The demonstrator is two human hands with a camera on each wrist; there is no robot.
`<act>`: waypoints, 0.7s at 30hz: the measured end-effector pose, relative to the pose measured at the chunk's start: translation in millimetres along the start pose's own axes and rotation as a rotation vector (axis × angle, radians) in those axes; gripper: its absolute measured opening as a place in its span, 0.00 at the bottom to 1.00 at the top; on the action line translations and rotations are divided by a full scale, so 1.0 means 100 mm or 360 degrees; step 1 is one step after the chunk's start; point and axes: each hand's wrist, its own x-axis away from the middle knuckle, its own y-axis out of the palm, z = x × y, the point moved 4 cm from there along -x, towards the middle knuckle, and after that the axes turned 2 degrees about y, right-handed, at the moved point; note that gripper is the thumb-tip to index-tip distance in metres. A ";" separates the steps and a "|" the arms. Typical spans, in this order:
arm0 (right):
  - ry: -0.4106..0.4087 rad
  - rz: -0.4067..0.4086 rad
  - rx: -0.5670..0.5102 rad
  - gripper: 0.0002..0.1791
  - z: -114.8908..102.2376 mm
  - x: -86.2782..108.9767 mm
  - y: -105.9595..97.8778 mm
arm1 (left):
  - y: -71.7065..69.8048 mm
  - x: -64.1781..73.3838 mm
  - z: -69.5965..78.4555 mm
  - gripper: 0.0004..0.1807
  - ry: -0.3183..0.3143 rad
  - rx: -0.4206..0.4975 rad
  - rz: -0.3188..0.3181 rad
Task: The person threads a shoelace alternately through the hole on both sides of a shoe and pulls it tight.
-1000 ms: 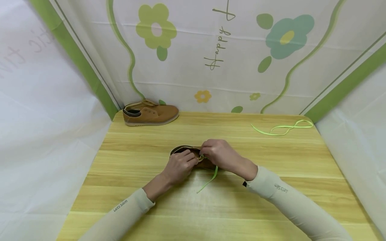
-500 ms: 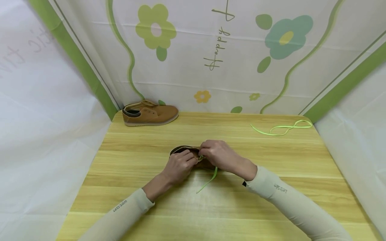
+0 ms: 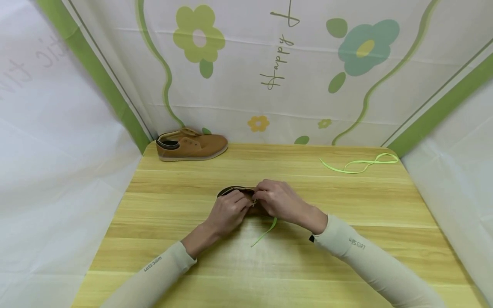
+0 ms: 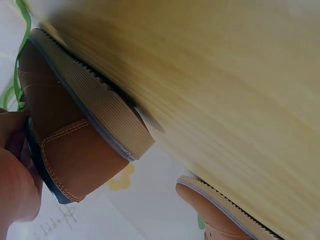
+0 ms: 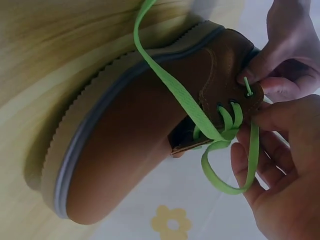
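Note:
A brown leather shoe (image 5: 115,145) with a light ridged sole stands on the table in front of me. A flat lime-green shoelace (image 5: 175,92) runs through its eyelets, and a short tip pokes out of the eyelet nearest the ankle opening. My left hand (image 3: 229,209) grips the shoe's eyelet flap, the thumb on the outside close to that tip. Right beside it, my right hand (image 3: 281,199) pinches the lace at the flap's edge, a loop hanging below its fingers. In the head view both hands cover much of the shoe. The other lace end trails onto the table.
A second brown shoe (image 3: 192,146), without a lace, stands at the table's back left corner. Another lime-green shoelace (image 3: 358,162) lies loosely looped at the back right. A white printed curtain (image 3: 235,85) rises behind the wooden table (image 3: 308,273).
My right hand has shifted slightly left toward the left hand, and less of the green lace shows between them in the head view. The left hand stays nearly in place on the shoe.

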 end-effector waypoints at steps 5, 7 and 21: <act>0.0064 -0.0015 -0.0045 0.10 0.00 0.04 0.03 | 0.02 0.02 -0.03 0.05 -0.0127 0.0112 0.0003; 0.0097 0.0000 -0.0078 0.11 0.01 0.05 0.03 | 0.02 0.02 -0.05 0.05 -0.0175 0.0172 0.0023; 0.0156 0.0076 -0.0102 0.14 0.03 0.13 0.09 | -0.02 -0.09 -0.20 0.02 -0.0713 0.0600 -0.0286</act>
